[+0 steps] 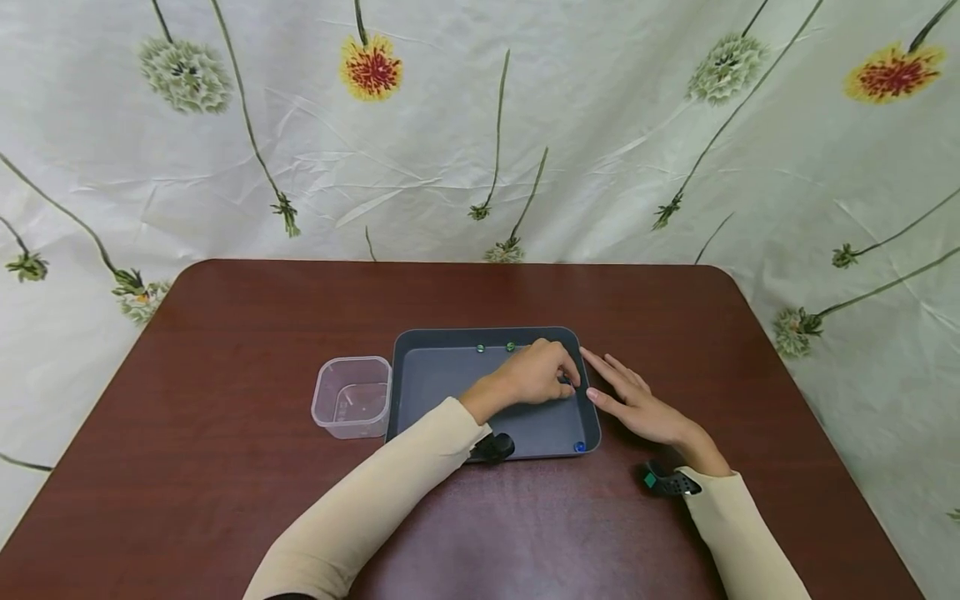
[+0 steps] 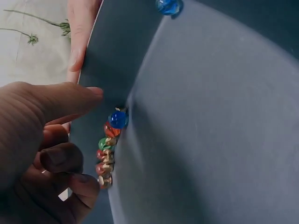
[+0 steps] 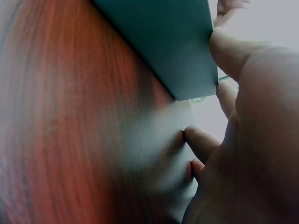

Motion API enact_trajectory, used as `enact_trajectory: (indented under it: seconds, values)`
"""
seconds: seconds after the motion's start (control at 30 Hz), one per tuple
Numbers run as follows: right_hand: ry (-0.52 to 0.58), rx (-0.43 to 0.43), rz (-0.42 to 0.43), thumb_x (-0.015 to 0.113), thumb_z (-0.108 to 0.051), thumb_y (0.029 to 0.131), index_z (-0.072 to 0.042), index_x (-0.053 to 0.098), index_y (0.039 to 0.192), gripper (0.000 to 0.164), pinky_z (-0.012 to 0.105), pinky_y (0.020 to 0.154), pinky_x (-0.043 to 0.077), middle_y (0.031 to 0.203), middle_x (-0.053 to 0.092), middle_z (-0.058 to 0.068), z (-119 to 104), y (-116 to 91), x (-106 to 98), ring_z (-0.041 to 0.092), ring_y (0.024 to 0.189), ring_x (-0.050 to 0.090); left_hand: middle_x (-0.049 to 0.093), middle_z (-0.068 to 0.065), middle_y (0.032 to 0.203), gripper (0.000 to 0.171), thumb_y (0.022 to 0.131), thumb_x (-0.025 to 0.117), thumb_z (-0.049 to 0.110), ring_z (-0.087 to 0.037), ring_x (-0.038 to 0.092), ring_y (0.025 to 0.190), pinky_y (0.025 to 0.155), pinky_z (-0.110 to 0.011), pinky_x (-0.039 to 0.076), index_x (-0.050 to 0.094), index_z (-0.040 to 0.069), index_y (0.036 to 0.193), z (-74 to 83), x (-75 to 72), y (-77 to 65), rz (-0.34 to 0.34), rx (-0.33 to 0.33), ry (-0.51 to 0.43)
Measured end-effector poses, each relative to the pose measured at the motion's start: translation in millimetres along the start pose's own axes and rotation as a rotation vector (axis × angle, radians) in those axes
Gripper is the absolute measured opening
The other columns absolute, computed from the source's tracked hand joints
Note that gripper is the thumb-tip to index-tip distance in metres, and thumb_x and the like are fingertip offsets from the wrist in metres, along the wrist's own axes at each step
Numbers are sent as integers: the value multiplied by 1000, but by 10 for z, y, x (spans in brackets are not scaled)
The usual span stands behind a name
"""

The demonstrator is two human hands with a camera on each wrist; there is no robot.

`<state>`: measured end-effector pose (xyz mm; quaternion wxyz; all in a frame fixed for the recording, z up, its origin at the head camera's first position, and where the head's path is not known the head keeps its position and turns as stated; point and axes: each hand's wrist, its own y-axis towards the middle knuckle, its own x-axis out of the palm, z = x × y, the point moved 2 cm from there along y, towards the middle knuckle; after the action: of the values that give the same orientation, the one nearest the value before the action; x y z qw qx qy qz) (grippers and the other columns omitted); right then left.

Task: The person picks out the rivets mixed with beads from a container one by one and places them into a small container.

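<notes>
My left hand (image 1: 534, 372) reaches into the grey tray (image 1: 442, 375) at its right wall. In the left wrist view its thumb is stretched out and its other fingers are loosely bent, with nothing between them. Right beside those fingers a blue marble (image 2: 118, 119) heads a row of several red, green and tan marbles (image 2: 106, 156) along the wall. Another blue marble (image 1: 580, 447) lies in the tray's near right corner. Fingers straight, my right hand (image 1: 648, 414) rests against the tray's outer right side, thumb and index fingertip at the rim.
Two green marbles (image 1: 495, 347) lie along the tray's far side. A clear plastic container (image 1: 352, 408) stands close to the tray's left. Both stand on a brown wooden table (image 1: 247, 358), with a flowered cloth (image 1: 427, 167) hanging behind it.
</notes>
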<state>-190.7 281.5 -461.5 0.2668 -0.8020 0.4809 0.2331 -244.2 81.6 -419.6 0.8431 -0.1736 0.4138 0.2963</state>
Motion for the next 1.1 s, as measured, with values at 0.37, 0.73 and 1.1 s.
enact_trajectory:
  seconds: [0.37, 0.73, 1.1]
  values:
    - [0, -6, 1, 43, -39, 107, -29, 13, 162, 64, 76, 109, -3, 169, 11, 8, -27, -5, 2, 41, 154, -7, 74, -2, 112, 17, 91, 75, 16, -14, 67, 98, 82, -26, 54, 80, 12, 107, -54, 41, 78, -24, -43, 31]
    - [16, 6, -5, 44, -40, 107, -29, 12, 162, 64, 77, 108, -2, 169, 10, 7, -38, -4, 14, 41, 154, -8, 74, 1, 108, 14, 88, 78, 14, -13, 66, 98, 82, -26, 54, 80, 15, 103, -60, 39, 116, -67, -68, 50]
    - [27, 3, -8, 44, -40, 107, -31, 12, 162, 64, 77, 109, -3, 169, 9, 9, -44, -3, 2, 40, 154, -9, 72, 3, 102, 8, 88, 78, 14, -10, 64, 88, 76, -25, 52, 80, 18, 95, -66, 52, 152, -51, -61, 96]
